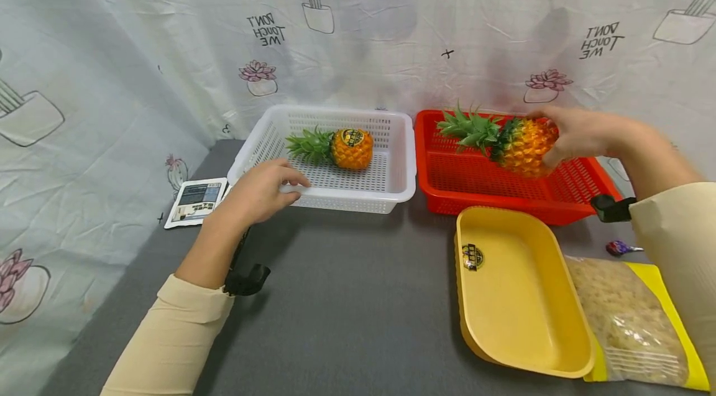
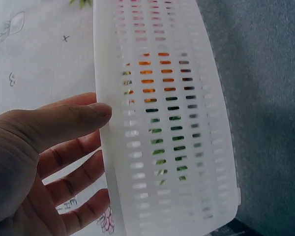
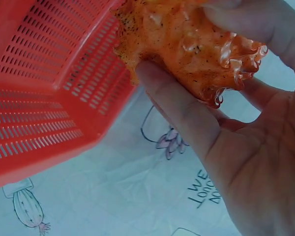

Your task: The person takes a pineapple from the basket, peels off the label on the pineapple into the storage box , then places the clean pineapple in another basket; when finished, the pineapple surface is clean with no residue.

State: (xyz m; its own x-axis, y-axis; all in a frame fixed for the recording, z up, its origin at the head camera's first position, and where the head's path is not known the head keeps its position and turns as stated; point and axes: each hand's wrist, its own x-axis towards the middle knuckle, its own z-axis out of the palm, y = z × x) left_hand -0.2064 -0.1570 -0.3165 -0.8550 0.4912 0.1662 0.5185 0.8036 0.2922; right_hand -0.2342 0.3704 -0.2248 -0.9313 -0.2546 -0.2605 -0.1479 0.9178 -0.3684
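Note:
A white perforated plastic basket (image 1: pixel 399 163) holds a toy pineapple (image 1: pixel 351 148) lying on its side, leaves to the left. At its near rim, my left hand (image 1: pixel 261 192) pinches the edge, thumb (image 2: pixel 83 120) on the outer side and fingers behind it. My right hand (image 1: pixel 587 133) grips a larger orange pineapple (image 1: pixel 526 146) by its base over the red basket (image 1: pixel 481 200). That pineapple lies level, its green leaves pointing left. In the right wrist view, thumb and fingers wrap the bumpy orange body (image 3: pixel 182 49), and its leaves are out of sight.
A yellow tray (image 1: pixel 509 296) with a round black sticker stands in front of the red basket. To its right lie a clear and yellow bag (image 1: pixel 632 321) and a wrapped lollipop (image 1: pixel 619 248). Left of the white basket is a flat printed packet (image 1: pixel 196 202). A patterned curtain (image 1: pixel 391 29) hangs behind.

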